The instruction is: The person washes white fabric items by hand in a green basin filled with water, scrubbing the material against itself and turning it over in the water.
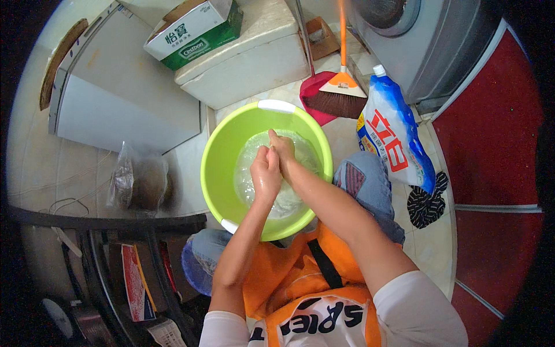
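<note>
A round lime-green plastic basin (222, 147) with white handles stands before me, between my knees. Sudsy water (247, 178) lies in it, with pale cloth (288, 197) partly under the surface. Over the water, my left hand (265, 173) and my right hand (282, 149) are pressed together near the middle of the basin. Both sets of fingers are curled; whether a bit of the cloth is between them is hidden by the hands themselves.
A blue-and-white detergent pouch (390, 130) stands right of the basin. Behind are a broom (342, 84), a red dustpan (314, 84), a white foam box (247, 60) and a Cestbon carton (190, 43). A black-striped cloth item (427, 206) lies at right; a plastic-wrapped object (145, 182) is at left.
</note>
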A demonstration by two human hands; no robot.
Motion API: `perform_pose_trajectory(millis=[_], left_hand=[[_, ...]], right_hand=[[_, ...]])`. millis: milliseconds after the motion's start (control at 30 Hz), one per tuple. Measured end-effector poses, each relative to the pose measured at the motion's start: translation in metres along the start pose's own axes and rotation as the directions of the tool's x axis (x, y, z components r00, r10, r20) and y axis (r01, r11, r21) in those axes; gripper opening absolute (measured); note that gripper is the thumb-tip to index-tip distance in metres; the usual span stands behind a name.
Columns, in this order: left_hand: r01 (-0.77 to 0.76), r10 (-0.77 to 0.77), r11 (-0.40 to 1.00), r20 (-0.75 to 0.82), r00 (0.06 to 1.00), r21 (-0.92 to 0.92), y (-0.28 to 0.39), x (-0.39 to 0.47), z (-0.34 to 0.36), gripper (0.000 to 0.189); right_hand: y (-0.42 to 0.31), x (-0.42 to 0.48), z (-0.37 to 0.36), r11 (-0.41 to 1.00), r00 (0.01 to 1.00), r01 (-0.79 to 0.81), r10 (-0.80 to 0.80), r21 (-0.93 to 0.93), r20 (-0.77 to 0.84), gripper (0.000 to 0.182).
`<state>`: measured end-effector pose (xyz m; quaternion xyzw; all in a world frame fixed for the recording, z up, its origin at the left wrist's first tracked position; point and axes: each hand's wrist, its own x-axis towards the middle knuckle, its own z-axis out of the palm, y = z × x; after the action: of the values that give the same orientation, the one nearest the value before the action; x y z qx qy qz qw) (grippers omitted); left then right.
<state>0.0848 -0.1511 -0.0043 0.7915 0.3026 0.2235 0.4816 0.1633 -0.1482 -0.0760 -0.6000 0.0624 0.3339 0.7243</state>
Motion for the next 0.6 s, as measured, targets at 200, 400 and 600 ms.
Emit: perform_pose_trajectory(millis=[200,400,600], left_hand=[[-0.032,0.044,0.982,-0.061,0.997,0.185,-0.034,0.048,-0.022,0.03],[0.24,-0.186,0.772,-0.152,0.971,0.588,-0.115,0.083,-0.043,0.034],[0.153,-0.2,0.617,-0.035,0.979,0.772,-0.167,0.079,-0.039,0.037]], right_hand=[[0.023,-0.006,0.031,1.0,1.0,0.0,0.0,0.024,0.006,0.053],[0.026,-0.002,0.021,0.923,0.986,0.155,-0.166,-0.353,0.0,0.047],[0.019,0.003,0.014,0.945,0.997,0.038,-0.058,-0.324,-0.051,0.055]])
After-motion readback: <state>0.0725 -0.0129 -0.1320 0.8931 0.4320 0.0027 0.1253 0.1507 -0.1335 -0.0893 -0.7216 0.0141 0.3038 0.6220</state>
